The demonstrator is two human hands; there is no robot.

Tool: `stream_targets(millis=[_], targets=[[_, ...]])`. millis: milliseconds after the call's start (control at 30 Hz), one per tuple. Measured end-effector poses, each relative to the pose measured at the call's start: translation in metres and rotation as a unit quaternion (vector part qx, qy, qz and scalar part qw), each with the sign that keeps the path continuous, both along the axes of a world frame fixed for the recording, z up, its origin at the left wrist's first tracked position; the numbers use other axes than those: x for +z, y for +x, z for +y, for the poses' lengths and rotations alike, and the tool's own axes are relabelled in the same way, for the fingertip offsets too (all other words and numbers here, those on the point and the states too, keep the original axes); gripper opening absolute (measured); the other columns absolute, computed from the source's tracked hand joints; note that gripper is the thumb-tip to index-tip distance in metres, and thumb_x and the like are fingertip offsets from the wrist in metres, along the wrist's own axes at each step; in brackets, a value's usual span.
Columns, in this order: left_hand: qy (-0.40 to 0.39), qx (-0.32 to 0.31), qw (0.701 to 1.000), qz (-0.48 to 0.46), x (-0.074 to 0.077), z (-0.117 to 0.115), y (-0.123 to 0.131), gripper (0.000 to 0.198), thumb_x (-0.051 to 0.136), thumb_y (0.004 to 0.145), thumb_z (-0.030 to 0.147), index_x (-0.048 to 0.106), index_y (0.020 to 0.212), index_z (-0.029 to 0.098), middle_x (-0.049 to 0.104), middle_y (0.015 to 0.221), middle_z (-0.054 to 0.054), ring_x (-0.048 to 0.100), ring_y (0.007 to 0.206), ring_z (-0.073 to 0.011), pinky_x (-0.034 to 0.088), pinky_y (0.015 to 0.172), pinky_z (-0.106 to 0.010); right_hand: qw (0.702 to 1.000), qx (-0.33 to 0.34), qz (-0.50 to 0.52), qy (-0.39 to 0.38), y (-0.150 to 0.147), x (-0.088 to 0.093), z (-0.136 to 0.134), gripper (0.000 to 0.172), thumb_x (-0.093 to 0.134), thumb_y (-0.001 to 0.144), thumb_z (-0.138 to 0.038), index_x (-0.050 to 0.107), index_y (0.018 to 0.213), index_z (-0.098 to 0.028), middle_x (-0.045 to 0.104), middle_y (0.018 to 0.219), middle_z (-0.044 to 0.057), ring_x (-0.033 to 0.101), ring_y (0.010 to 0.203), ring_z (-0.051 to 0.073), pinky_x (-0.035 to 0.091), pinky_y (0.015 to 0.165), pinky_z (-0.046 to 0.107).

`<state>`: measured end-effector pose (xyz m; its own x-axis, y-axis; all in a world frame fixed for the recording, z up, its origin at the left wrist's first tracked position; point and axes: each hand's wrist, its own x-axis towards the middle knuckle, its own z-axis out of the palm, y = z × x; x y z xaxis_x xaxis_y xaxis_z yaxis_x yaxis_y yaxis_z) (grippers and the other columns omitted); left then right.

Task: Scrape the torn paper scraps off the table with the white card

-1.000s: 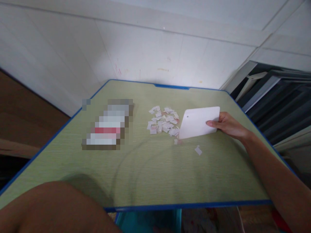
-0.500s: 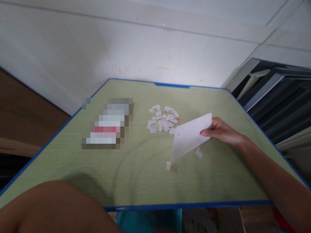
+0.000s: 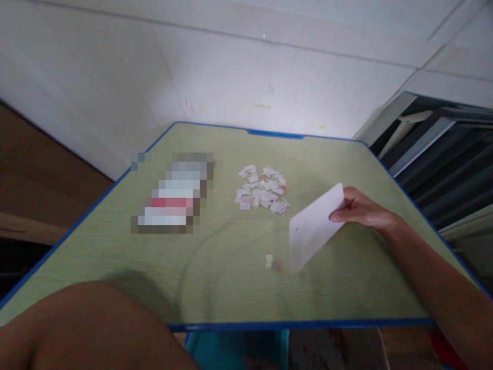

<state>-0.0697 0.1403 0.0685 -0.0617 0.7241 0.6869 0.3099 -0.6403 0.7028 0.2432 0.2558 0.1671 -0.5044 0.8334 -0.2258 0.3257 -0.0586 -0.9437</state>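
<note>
My right hand [image 3: 358, 208] is closed on one end of a thin white card [image 3: 314, 231] with rounded corners and a small hole. The card is tilted, its lower edge close to the table top. To its left lies a pile of small paper scraps [image 3: 262, 191]. Nearer to me, a small pale scrap [image 3: 269, 261] lies apart, beside the card's lower end. My left hand is out of view; a bare bent limb [image 3: 92, 324] fills the lower left corner.
The green table [image 3: 134, 252] has a blue rim and stands against a white wall [image 3: 231, 77]. A blurred-out rectangular item [image 3: 173, 187] lies on its left side. Dark panels [image 3: 454, 149] lean at the right. Below the front edge is a turquoise bin [image 3: 239, 349].
My right hand has drawn the card right and slightly toward me, away from the pile. The loose scrap that lay below the card is now hidden behind it.
</note>
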Motion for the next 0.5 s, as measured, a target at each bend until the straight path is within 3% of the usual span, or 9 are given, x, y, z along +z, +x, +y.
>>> stream_targets(millis=[167, 233, 300, 400, 467, 500], targets=[[-0.098, -0.081, 0.981, -0.145, -0.001, -0.02, 0.01, 0.022, 0.042, 0.044, 0.037, 0.063, 0.05, 0.038, 0.058, 0.05, -0.001, 0.058, 0.059, -0.0189, 0.017, 0.033, -0.027, 0.987, -0.14, 0.059, 0.05, 0.017, -0.007, 0.008, 0.02, 0.067, 0.061, -0.025, 0.067, 0.08, -0.018, 0.068, 0.076, 0.003, 0.061, 0.058, 0.015, 0.047, 0.053, 0.024], [-0.142, -0.132, 0.954, -0.228, -0.003, -0.023, 0.01, 0.021, 0.043, 0.045, 0.036, 0.063, 0.049, 0.038, 0.058, 0.048, -0.001, 0.058, 0.058, -0.0184, 0.018, 0.032, -0.026, 0.982, -0.17, 0.065, 0.051, 0.027, -0.008, 0.012, 0.018, 0.067, 0.061, -0.022, 0.067, 0.079, -0.018, 0.068, 0.075, 0.003, 0.06, 0.058, 0.014, 0.047, 0.055, 0.024], [-0.18, -0.192, 0.908, -0.327, -0.006, -0.024, 0.008, 0.02, 0.043, 0.047, 0.035, 0.063, 0.048, 0.037, 0.057, 0.046, -0.001, 0.058, 0.057, -0.0178, 0.019, 0.032, -0.025, 0.982, -0.175, 0.054, 0.048, 0.036, -0.007, 0.014, 0.014, 0.067, 0.061, -0.02, 0.067, 0.075, -0.017, 0.068, 0.073, 0.004, 0.059, 0.057, 0.014, 0.046, 0.056, 0.023], [-0.205, -0.303, 0.788, -0.496, -0.011, -0.023, -0.001, 0.02, 0.043, 0.049, 0.033, 0.062, 0.045, 0.035, 0.054, 0.042, -0.001, 0.057, 0.052, -0.0167, 0.019, 0.03, -0.024, 0.991, -0.134, 0.009, 0.03, 0.046, -0.003, 0.015, 0.013, 0.065, 0.062, -0.019, 0.068, 0.075, -0.016, 0.068, 0.073, 0.004, 0.059, 0.057, 0.014, 0.046, 0.055, 0.023], [-0.198, -0.422, 0.663, -0.586, -0.012, -0.022, -0.014, 0.019, 0.044, 0.051, 0.031, 0.061, 0.042, 0.034, 0.051, 0.039, 0.0, 0.055, 0.047, -0.0155, 0.019, 0.029, -0.023, 0.997, -0.071, -0.029, 0.008, 0.05, 0.001, 0.014, 0.016, 0.065, 0.062, -0.019, 0.069, 0.077, -0.016, 0.068, 0.073, 0.005, 0.06, 0.059, 0.015, 0.046, 0.056, 0.024], [-0.19, -0.501, 0.585, -0.609, -0.012, -0.023, -0.023, 0.018, 0.045, 0.052, 0.031, 0.06, 0.041, 0.034, 0.05, 0.038, 0.001, 0.053, 0.044, -0.0145, 0.019, 0.028, -0.022, 0.998, -0.033, -0.045, -0.001, 0.05, 0.003, 0.012, 0.016, 0.065, 0.062, -0.018, 0.069, 0.076, -0.015, 0.068, 0.072, 0.004, 0.06, 0.059, 0.015, 0.046, 0.056, 0.024]])
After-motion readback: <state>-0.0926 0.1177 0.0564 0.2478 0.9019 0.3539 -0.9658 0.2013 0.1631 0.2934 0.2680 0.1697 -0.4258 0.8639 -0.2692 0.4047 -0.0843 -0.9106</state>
